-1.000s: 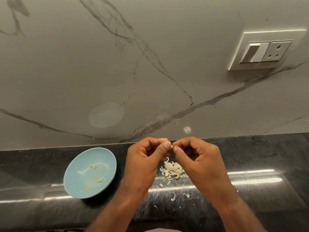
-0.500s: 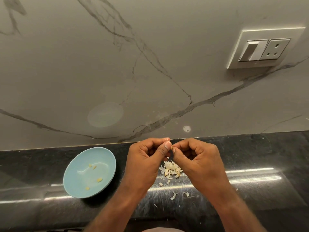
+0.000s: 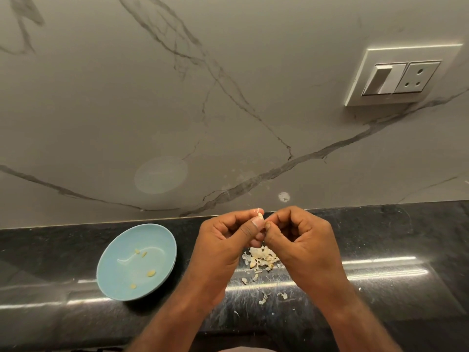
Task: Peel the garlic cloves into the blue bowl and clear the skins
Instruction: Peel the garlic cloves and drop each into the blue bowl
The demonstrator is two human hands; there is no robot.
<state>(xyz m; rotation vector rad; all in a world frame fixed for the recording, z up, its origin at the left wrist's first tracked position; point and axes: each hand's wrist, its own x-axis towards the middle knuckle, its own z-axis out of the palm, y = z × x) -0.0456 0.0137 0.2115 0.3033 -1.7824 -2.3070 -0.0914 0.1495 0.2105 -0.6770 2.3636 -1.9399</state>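
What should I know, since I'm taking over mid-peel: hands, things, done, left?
Hands: left hand and right hand both pinch one garlic clove above the counter, right of the blue bowl.
Done: four small peeled pieces lie in the bowl.
Loose skins lie on the counter under the hands.
Left: finish this clove, drop it in the bowl, clear the skins. Whether more cloves hide among the skins, I cannot tell.
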